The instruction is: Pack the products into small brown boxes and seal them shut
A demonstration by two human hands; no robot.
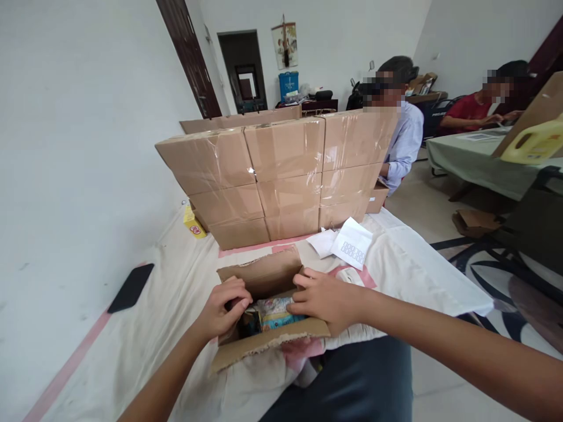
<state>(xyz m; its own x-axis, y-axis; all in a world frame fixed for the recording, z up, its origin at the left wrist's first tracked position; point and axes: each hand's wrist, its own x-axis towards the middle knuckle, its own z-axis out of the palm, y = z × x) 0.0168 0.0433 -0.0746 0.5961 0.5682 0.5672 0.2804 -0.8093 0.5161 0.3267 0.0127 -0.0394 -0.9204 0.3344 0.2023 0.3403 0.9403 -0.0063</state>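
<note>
Open carton (264,305) between 2 hands, left hand (222,310) grip curled on flap, right hand (325,299) flat

An open box (264,316) sits on the table (176,281) right before me, packets (275,313) in it. My left hand (222,313) is at its left side, my right hand (325,299) at its right. Behind it stands a stack of boxes (281,176). Papers (347,241) lie between them, to the right. A phone (131,287) lies far left.
</note>
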